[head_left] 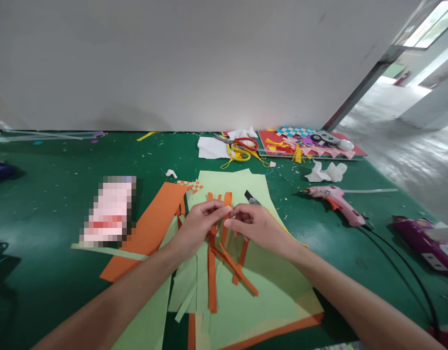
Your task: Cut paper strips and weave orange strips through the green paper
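The left hand [197,223] and right hand [258,226] are pinching thin orange paper strips [212,272] near their twelve o'clock ends. Keeping them flat and untwisted is probably helping.

Green table [56,204] – centre: green/orange paper sheets [260,296]; right edge: pink glue gun [336,199]; far edge: scissors [242,143], woven crafts [307,141].

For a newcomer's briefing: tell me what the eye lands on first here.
At centre, the left hand and right hand pinch orange strips above light green paper on the dark green table. To the right lies a pink glue gun. Near the back edge, scissors sit beside colourful craft scraps.
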`<state>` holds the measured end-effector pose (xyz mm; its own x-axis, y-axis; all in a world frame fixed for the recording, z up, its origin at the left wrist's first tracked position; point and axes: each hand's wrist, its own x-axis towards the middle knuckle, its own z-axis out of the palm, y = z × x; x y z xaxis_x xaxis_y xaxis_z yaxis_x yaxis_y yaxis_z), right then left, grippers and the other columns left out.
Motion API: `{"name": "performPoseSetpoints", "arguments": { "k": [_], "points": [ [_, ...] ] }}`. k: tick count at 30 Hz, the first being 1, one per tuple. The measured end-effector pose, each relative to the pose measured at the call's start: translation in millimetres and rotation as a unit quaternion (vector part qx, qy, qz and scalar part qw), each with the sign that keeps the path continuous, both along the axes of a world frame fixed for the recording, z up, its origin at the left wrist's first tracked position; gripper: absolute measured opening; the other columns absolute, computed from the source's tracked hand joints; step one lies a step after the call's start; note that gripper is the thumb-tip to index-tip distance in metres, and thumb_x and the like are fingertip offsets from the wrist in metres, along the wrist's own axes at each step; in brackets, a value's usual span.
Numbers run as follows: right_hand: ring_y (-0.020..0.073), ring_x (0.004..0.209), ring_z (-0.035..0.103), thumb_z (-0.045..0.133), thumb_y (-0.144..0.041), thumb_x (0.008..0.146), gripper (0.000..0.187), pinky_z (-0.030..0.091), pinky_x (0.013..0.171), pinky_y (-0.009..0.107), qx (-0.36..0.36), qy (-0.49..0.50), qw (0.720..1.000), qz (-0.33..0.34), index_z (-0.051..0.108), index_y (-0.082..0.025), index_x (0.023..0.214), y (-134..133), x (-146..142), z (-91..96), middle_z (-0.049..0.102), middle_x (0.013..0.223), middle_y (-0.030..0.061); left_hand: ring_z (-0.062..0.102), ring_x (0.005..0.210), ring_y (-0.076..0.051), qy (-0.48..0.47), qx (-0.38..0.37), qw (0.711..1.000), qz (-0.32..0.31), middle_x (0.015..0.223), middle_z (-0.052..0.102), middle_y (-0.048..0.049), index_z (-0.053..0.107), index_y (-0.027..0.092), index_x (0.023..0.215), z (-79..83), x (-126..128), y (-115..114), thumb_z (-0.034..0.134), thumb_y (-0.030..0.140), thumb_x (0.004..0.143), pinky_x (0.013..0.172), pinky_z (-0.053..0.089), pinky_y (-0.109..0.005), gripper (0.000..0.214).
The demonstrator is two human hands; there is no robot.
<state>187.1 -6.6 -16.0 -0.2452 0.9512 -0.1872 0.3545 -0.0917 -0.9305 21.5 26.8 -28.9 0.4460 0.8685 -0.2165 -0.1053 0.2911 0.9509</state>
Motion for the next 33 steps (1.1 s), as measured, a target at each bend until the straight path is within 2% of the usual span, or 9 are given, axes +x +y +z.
{"name": "performPoseSetpoints", "arguments": {
  "k": [4,8,13,16,19,21,24,26,33],
  "points": [
    [0.0077,0.047,0.045,0.056,-0.034,0.083,0.019,0.032,0.045,0.02,0.002,-0.015,1.0,0.011,0.059,-0.018,0.071,-1.8,-4.1,-3.4,0.057,0.056,-0.0033,0.051,0.07,-0.012,0.001,0.013,1.0,-0.001,0.073,0.056,0.0001,0.065,0.017,0.074,-2.2,0.1,0.2,0.065,0.035,0.08,0.065,0.039,-0.024,0.02],
    [0.0068,0.044,0.043,0.049,-0.031,0.086,0.029,0.031,0.044,0.02,-0.006,-0.028,0.999,0.027,0.051,-0.018,0.059,-3.5,-6.0,-1.2,0.056,0.053,-0.0035,0.053,0.076,-0.015,-0.012,0.018,1.0,-0.002,0.076,0.058,-0.0012,0.065,0.016,0.074,-4.0,-0.1,0.7,0.064,0.035,0.08,0.071,0.04,-0.026,0.019],
    [0.0066,0.044,0.04,0.048,-0.033,0.086,0.033,0.029,0.044,0.02,-0.024,-0.043,0.999,0.019,0.05,-0.018,0.057,-3.1,-6.1,4.4,0.054,0.052,-0.0033,0.053,0.075,-0.013,-0.038,0.008,0.999,-0.003,0.077,0.058,-0.0002,0.064,0.016,0.076,-3.4,0.2,0.5,0.066,0.033,0.08,0.074,0.04,-0.026,0.017],
    [0.0065,0.044,0.042,0.048,-0.033,0.087,0.032,0.031,0.045,0.02,-0.024,-0.032,0.999,0.0,0.051,-0.018,0.059,-1.9,-4.9,4.3,0.054,0.052,-0.0037,0.054,0.083,-0.014,-0.049,0.001,0.999,0.003,0.087,0.059,-0.0009,0.064,0.018,0.089,-4.0,0.4,0.3,0.068,0.03,0.079,0.079,0.041,-0.027,0.017],
    [0.0068,0.043,0.043,0.05,-0.036,0.087,0.031,0.032,0.045,0.02,-0.015,0.001,0.999,-0.029,0.051,-0.018,0.061,-0.6,-2.2,2.0,0.054,0.051,-0.0041,0.055,0.092,-0.014,-0.056,-0.007,0.998,0.034,0.096,0.059,-0.0014,0.061,0.021,0.104,-4.8,0.6,0.5,0.07,0.028,0.078,0.081,0.041,-0.025,0.029],
    [0.0069,0.043,0.043,0.051,-0.038,0.087,0.032,0.033,0.044,0.02,-0.007,0.036,0.998,-0.046,0.051,-0.018,0.062,0.2,-0.4,0.1,0.052,0.051,-0.0043,0.055,0.092,-0.013,-0.053,-0.01,0.998,0.038,0.097,0.059,-0.0016,0.06,0.021,0.105,-4.8,0.7,0.7,0.069,0.029,0.079,0.081,0.042,-0.024,0.028],
    [0.0067,0.043,0.042,0.053,-0.04,0.087,0.033,0.033,0.043,0.02,0.007,0.097,0.993,-0.069,0.053,-0.018,0.064,0.9,1.0,-2.1,0.05,0.05,-0.0048,0.056,0.086,-0.013,-0.034,0.009,0.999,0.004,0.09,0.059,-0.001,0.062,0.018,0.091,-4.5,0.8,0.2,0.062,0.034,0.084,0.08,0.042,-0.024,0.017],
    [0.0064,0.042,0.041,0.054,-0.042,0.086,0.033,0.032,0.042,0.02,0.012,0.126,0.988,-0.084,0.053,-0.017,0.064,1.2,0.9,-2.7,0.05,0.05,-0.0048,0.056,0.082,-0.013,-0.018,0.027,0.999,-0.019,0.084,0.06,-0.0008,0.064,0.017,0.084,-4.5,1.1,-0.7,0.058,0.037,0.086,0.079,0.043,-0.025,0.021],
    [0.0056,0.042,0.04,0.057,-0.042,0.085,0.034,0.03,0.042,0.019,0.034,0.157,0.98,-0.119,0.053,-0.017,0.062,0.9,-0.1,-2.6,0.049,0.05,-0.0045,0.059,0.09,-0.019,0.006,0.048,0.995,-0.089,0.093,0.068,-0.0062,0.071,0.016,0.093,-0.3,0.6,-2.7,0.049,0.04,0.09,0.087,0.044,-0.031,0.033]
  ]
}}
